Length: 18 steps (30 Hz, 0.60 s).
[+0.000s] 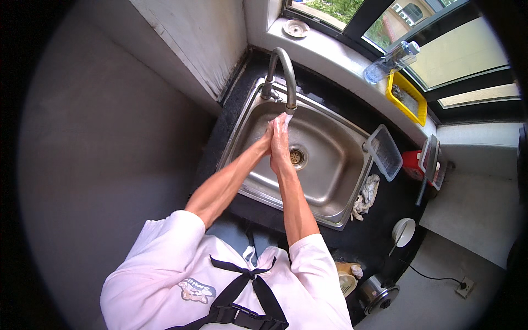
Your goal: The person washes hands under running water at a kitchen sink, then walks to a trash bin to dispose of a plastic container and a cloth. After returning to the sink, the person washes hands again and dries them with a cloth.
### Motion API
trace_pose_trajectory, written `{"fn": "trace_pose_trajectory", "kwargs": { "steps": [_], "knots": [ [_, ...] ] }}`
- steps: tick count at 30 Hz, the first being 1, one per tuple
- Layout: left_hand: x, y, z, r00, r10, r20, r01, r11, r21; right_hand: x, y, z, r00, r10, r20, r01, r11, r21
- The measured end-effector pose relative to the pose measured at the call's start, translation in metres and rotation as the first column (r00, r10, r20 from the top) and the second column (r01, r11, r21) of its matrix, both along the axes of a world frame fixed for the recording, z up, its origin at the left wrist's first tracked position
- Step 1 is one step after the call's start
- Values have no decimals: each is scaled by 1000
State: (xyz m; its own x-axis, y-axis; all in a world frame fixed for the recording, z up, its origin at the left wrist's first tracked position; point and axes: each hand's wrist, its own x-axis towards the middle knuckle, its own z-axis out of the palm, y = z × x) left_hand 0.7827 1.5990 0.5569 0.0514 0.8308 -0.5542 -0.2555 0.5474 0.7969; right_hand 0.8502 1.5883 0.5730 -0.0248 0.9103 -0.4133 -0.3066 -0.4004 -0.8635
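Under the curved metal faucet [290, 78], my left hand [268, 138] and my right hand [280, 142] press together, palm against palm, fingers pointing towards the spout. Both look wet, and water [288, 119] runs from the spout over the fingertips. Whatever lies between the palms is hidden. The hands are above the basin of a stainless steel sink [330, 165], just left of its drain strainer [296, 157]. At the faucet's base is a small valve handle [275, 97].
Right of the sink are a crumpled cloth [366, 197], a clear plastic container [385, 152], a cleaver [430, 165], a white bowl [406, 231] and a lidded pot [377, 295]. A bottle [387, 64], yellow tray [418, 108] and small dish [296, 28] line the windowsill. A wall [185, 45] rises at left.
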Motion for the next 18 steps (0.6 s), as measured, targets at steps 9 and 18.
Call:
{"fn": "trace_pose_trajectory", "kwargs": {
  "steps": [9, 18],
  "knots": [
    [20, -41, 5, 1000, -12, 0, 12, 999, 48, -11, -7, 4, 995, -104, 7, 105, 994, -37],
    [0, -26, 37, 994, 109, 31, -102, 979, -176, -28, 1, -30, 983, -170, -73, 167, 985, -39]
  ]
}}
